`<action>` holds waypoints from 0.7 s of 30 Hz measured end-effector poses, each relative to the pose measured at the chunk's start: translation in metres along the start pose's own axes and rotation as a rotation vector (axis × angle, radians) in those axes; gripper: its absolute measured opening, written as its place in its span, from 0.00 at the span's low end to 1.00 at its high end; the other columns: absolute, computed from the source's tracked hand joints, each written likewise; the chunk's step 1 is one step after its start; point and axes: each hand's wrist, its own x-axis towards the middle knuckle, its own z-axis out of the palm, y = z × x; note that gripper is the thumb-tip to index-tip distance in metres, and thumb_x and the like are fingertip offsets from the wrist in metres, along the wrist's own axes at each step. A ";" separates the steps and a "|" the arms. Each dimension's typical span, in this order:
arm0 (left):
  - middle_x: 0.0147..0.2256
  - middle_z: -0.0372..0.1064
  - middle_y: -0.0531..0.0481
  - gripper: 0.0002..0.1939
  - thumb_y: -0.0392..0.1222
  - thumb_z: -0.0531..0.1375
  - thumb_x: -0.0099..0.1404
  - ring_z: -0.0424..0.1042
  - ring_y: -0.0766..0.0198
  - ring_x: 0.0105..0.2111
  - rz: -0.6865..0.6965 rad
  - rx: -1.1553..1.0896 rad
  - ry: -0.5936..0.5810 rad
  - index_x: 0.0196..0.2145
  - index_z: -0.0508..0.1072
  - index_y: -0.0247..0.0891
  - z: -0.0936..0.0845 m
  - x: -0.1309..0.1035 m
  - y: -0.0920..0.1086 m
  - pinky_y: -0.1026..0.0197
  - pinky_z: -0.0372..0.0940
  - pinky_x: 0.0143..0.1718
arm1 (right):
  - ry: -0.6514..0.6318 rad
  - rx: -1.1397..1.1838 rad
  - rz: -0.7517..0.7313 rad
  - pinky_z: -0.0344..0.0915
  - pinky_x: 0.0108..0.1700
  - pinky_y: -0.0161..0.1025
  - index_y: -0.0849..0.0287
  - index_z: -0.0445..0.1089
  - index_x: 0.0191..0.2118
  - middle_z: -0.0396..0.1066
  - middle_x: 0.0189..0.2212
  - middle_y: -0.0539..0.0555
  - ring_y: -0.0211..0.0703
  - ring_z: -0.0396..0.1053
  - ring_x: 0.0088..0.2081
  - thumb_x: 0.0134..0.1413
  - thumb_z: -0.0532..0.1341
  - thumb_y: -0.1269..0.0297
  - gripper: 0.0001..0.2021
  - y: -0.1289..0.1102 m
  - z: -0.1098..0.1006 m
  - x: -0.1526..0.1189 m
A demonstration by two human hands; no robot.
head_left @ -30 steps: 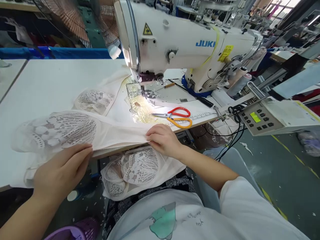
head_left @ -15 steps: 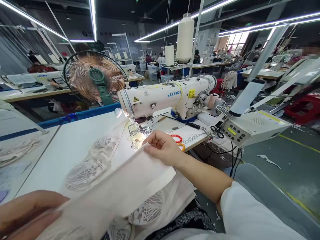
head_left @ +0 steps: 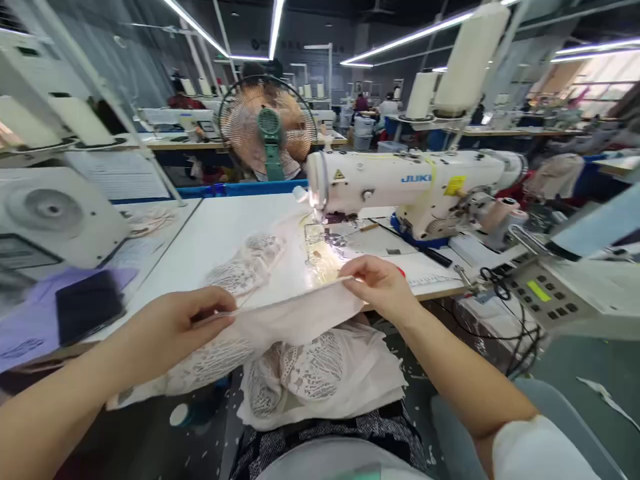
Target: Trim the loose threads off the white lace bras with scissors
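Between my two hands a pale pinkish-white bra piece is stretched by its upper edge, in front of the table. My left hand pinches the edge at the left; the lace part hangs below it. At the right end, my right hand pinches the same edge, close to the sewing machine's lit needle area. Another lace bra lies on my lap beneath the held one. On the white table, a further lace bra rests left of the needle.
The white JUKI sewing machine stands across the table. A control box sits at right. At left are a phone on purple cloth and another machine. A fan stands behind the table.
My view has turned left. My left hand has come from the lower left corner toward the middle, and the held bra piece now lies more level. My right hand still pinches its end.
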 end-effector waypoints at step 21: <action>0.35 0.77 0.48 0.09 0.36 0.52 0.64 0.75 0.59 0.34 0.224 0.428 0.628 0.31 0.71 0.38 0.074 0.004 -0.057 0.62 0.67 0.28 | -0.111 -0.420 -0.337 0.70 0.32 0.34 0.58 0.61 0.31 0.74 0.35 0.55 0.37 0.73 0.33 0.50 0.52 0.71 0.03 0.064 0.043 0.035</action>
